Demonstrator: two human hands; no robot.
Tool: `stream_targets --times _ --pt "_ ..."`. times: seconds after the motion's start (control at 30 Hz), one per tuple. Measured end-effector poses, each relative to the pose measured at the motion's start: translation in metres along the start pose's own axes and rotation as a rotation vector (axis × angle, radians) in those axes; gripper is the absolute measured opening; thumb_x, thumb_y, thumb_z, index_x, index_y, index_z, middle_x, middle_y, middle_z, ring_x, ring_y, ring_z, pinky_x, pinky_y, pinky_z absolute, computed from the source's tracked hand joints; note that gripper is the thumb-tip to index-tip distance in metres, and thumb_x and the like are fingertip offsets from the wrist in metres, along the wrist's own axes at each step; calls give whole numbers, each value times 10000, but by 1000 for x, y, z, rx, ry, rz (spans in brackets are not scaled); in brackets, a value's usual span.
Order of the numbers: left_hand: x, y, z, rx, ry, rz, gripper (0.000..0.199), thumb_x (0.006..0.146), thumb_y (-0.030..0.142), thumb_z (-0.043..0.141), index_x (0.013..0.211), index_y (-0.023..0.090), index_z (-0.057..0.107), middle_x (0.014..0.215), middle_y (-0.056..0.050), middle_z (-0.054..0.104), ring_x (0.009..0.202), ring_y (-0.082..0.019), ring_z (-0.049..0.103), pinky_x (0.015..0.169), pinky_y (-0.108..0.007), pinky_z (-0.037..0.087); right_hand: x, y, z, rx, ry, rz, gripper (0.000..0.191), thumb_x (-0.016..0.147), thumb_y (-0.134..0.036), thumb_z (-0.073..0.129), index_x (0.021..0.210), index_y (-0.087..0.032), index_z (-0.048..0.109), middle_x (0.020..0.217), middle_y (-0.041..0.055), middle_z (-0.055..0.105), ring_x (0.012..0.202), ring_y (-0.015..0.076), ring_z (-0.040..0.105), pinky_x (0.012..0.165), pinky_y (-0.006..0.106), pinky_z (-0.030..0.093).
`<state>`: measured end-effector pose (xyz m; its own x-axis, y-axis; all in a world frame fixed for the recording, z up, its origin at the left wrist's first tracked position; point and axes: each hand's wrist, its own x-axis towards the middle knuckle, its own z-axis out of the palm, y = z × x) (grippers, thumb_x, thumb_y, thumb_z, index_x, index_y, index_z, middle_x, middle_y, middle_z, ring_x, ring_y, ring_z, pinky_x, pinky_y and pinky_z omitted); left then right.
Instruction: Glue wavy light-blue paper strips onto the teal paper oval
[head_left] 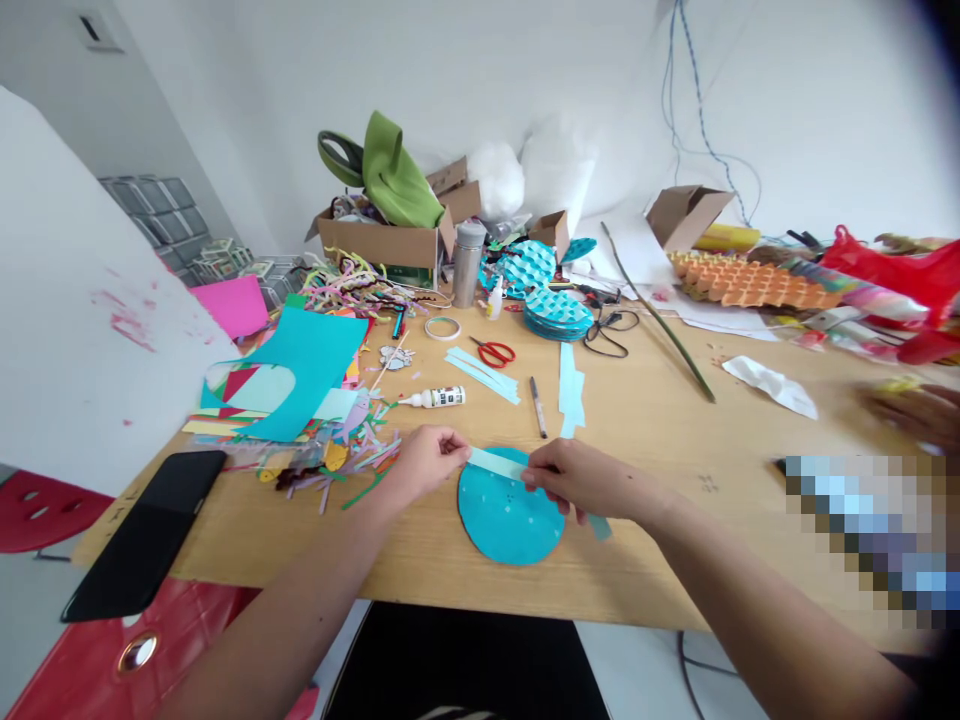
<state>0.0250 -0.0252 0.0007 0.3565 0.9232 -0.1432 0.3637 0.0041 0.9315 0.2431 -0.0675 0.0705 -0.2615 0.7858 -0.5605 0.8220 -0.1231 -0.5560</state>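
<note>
A pale blue paper strip (496, 464) is stretched between my two hands, above the upper part of a round turquoise disc (510, 530). My left hand (436, 458) pinches the strip's left end. Closed around its right part is my right hand (566, 472), and a strip end hangs below those fingers. Small pale marks dot the disc, which lies flat near the table's front edge. Beyond the hands are a pen (538, 408), more pale blue strips (484, 375), a white glue bottle (435, 397) and red-handled scissors (493, 352).
Turquoise sheets with a cut-out (330, 350) and paper scraps lie left, near a black phone-like slab (150, 530). Honeycomb turquoise discs (556, 312), a metal flask (469, 265) and boxes stand behind. At right are a stick (660, 320), crumpled tissue (772, 385) and another person's hand (919, 412).
</note>
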Motion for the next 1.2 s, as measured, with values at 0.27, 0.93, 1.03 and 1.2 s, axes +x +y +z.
stream_targets --times 0.27,0.93,1.03,1.2 --pt "9 -16 8 75 1 -38 113 748 246 649 677 160 661 653 4 667 625 -132 591 572 -221 420 6 -1 6 98 -55 65 234 951 -243 407 724 -199 443 452 -60 483 335 79 464 326 168 372" --pt "12 -14 10 251 19 -138 99 724 258 705 667 179 689 587 10 646 556 -136 575 521 -225 388 14 6 16 199 -110 131 330 948 -367 449 662 -210 400 409 -61 503 286 75 452 319 170 354" --pt "13 -15 11 273 28 -138 87 718 245 706 660 183 691 589 4 653 577 -147 593 537 -232 395 16 7 17 207 -113 130 335 945 -371 456 656 -211 397 411 -61 508 291 77 460 319 171 355" --pt "14 -13 11 308 39 -138 85 707 242 708 649 182 693 610 -8 669 623 -167 613 563 -242 402 15 5 17 194 -110 126 326 954 -331 418 651 -211 397 414 -58 507 286 76 449 313 179 359"
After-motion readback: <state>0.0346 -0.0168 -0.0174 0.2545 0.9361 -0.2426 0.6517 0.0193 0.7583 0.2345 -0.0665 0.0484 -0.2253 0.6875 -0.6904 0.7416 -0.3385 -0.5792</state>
